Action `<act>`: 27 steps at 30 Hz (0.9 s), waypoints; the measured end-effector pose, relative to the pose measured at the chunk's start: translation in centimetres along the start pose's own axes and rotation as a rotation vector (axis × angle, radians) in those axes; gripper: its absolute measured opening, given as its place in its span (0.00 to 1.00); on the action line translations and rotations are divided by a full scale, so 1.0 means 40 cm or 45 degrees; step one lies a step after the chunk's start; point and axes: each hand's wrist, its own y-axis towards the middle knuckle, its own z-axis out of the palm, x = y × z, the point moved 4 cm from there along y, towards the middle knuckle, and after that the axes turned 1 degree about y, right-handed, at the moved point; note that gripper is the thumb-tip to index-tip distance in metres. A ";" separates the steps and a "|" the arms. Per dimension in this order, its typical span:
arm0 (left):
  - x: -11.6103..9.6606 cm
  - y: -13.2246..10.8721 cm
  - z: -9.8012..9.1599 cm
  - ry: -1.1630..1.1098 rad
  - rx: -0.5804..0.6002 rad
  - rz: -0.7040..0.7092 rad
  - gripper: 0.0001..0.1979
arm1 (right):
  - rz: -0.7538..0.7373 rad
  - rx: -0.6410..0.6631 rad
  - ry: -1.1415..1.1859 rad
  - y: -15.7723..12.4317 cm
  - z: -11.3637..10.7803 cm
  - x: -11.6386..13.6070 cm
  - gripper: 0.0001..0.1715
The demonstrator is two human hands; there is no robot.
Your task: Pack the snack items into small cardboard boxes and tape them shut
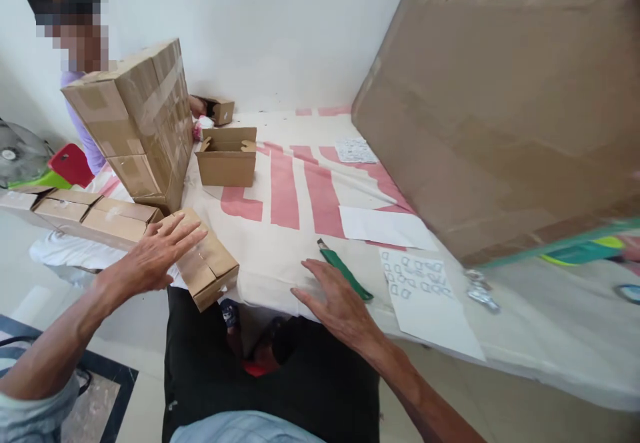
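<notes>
My left hand [159, 251] reaches over the left end of a small closed cardboard box [213, 266] at the table's near edge. Its fingers are stretched out, and whether they touch the box I cannot tell. My right hand [340, 299] hovers by the table's front edge with thumb and fingers apart, nothing in it. Just beyond it lies a green utility knife [346, 271]. To the right of the knife, a white sheet [425, 303] bears rows of small outlined shapes or stickers. Behind that sheet is a blank white paper [385, 227].
Taped boxes [150, 123] stand stacked at left, and a row of small boxes [113, 217] runs along the left. An open box [227, 168] sits mid-table. A large carton [500, 109] leans over the right side. Behind the stack is a person [85, 123] whose hand is at another small box [220, 111].
</notes>
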 end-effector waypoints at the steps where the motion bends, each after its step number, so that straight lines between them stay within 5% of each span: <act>1: -0.006 0.030 -0.006 0.042 0.045 0.025 0.63 | 0.008 -0.021 -0.029 0.003 -0.007 -0.009 0.31; 8: -0.059 0.160 -0.017 0.005 0.197 0.264 0.51 | 0.255 -0.003 -0.355 -0.033 -0.029 -0.178 0.27; 11: -0.062 0.191 -0.031 -0.083 0.102 0.247 0.44 | 0.288 -0.026 -0.349 -0.049 -0.016 -0.209 0.28; 16: -0.126 0.225 -0.048 -0.254 -0.202 0.139 0.49 | 0.286 -0.082 -0.243 -0.054 -0.004 -0.223 0.29; 22: -0.304 0.289 0.009 -0.186 -0.359 0.121 0.45 | 0.296 -0.219 0.040 -0.008 -0.035 -0.183 0.29; 24: -0.307 0.293 0.029 -0.255 -0.344 0.160 0.42 | 0.343 -0.235 0.235 0.017 -0.054 -0.143 0.32; 27: -0.222 0.247 0.047 -0.534 -0.410 0.096 0.44 | 0.369 -0.236 0.467 0.047 -0.072 -0.071 0.35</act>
